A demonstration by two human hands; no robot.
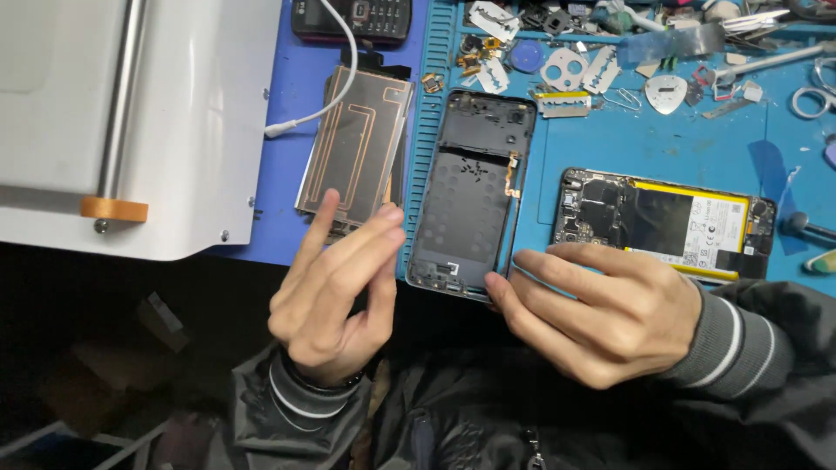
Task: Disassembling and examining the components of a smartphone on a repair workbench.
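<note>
I am at the stage of handling the stripped phone frame [470,196], which lies face-open on the blue mat [662,144] of the tabletop, its near end just over the mat's front edge. My right hand [601,318] comes in from the right, palm down, fingers [557,261] stretched and slightly spread, with the foremost fingertip touching the frame's near right corner; they hold nothing, they only steady it. My left hand [335,292] stands upright on its edge just left of the frame, fingers loosely together and lifted, thumb apart, empty as far as I can see. Just behind it lies the display panel [353,152] with its copper-coloured backing up, a white cable [335,78] draped across it. To the right of the frame sits the phone body [662,224] with battery and board exposed. As I judge it, a firmer two-sided grip on the frame is what comes next.
</note>
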